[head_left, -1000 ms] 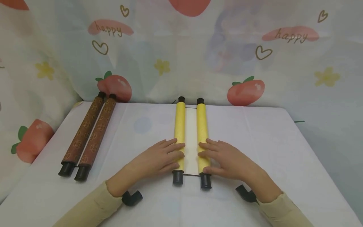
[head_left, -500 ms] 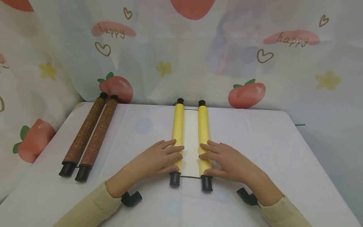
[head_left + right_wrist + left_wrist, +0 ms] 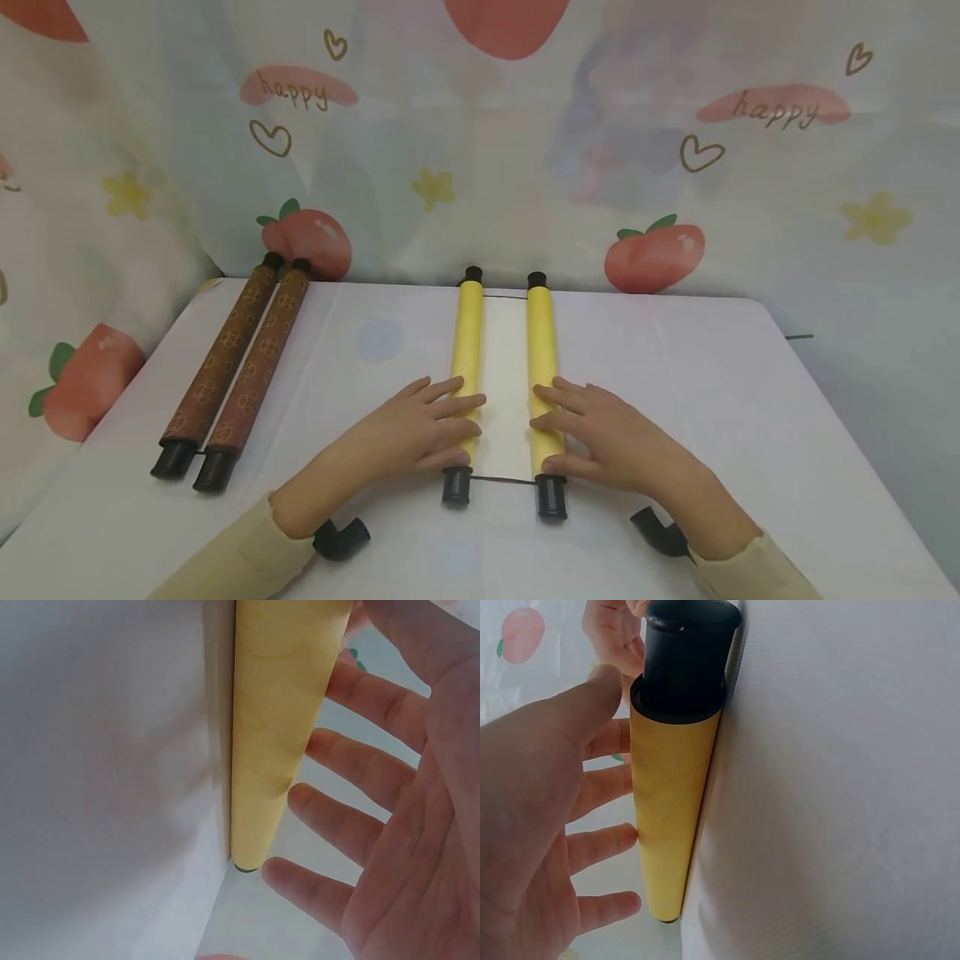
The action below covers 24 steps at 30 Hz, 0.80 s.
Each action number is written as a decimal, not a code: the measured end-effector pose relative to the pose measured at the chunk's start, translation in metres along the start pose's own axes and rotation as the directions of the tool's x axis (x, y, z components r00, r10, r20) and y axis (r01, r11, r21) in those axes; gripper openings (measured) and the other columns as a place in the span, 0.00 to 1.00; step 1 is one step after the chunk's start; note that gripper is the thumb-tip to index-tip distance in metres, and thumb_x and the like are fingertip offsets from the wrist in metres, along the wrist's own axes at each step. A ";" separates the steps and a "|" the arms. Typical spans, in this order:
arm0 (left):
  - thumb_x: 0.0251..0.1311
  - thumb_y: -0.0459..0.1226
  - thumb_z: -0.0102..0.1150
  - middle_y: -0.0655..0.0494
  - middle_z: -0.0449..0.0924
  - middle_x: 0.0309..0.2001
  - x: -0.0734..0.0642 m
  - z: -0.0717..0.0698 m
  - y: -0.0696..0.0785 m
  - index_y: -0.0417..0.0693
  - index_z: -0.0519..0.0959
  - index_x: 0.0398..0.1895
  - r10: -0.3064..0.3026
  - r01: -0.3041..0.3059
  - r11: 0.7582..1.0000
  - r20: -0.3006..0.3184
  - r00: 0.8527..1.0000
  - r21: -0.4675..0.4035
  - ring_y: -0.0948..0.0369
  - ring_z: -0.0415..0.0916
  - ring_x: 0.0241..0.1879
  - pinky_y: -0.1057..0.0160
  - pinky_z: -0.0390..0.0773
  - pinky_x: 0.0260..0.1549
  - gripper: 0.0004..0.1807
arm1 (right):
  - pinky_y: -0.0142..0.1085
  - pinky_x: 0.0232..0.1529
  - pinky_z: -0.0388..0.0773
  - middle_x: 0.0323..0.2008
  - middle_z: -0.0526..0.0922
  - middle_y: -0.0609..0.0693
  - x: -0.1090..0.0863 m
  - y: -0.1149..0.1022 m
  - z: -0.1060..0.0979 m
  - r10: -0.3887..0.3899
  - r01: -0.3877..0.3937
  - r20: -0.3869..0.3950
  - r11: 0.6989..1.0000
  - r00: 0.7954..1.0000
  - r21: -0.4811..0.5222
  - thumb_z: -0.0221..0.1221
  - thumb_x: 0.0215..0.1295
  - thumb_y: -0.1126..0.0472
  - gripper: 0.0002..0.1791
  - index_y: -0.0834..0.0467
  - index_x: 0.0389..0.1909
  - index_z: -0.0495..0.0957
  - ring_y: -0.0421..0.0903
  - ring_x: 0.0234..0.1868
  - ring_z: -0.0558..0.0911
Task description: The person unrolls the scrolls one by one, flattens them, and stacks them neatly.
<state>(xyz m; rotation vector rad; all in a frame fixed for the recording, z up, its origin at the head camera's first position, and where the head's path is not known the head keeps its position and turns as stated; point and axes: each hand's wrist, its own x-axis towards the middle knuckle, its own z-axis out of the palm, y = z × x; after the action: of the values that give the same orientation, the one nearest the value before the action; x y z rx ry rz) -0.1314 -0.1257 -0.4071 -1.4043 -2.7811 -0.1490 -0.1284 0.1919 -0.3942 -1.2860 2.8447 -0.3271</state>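
A yellow scroll with black knobs lies partly unrolled at the middle of the table, a strip of white paper bare between its two rolls. On the left roll rest the spread fingers of my left hand, the thumb near the black knob. My right hand lies across the right roll, its fingers spread and nearly straight. In the right wrist view those fingertips touch the yellow roll from one side. Neither hand wraps round its roll.
A brown patterned scroll, rolled from both ends, lies at the table's left. Dark curved pieces show beside each wrist. Behind the white table hangs a printed curtain.
Both hands have moved apart, the left one leftward and the right one rightward. The two yellow rolls have gone with them, and the white strip between has widened.
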 end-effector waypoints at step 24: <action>0.70 0.58 0.49 0.59 0.68 0.71 -0.005 -0.002 -0.005 0.62 0.80 0.55 -0.017 0.017 1.000 0.017 1.000 -0.011 0.50 0.55 0.76 0.40 0.60 0.69 0.20 | 0.54 0.66 0.68 0.70 0.71 0.53 0.002 0.000 0.000 0.061 -0.060 0.016 0.998 0.998 -0.027 0.65 0.60 0.37 0.27 0.47 0.55 0.82 0.55 0.71 0.69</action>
<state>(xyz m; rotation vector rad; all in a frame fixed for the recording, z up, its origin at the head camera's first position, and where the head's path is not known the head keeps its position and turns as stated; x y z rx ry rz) -0.1321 -0.1331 -0.4054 -1.3905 -2.8108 -0.1541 -0.1298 0.1906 -0.3936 -1.1981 2.8765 -0.2779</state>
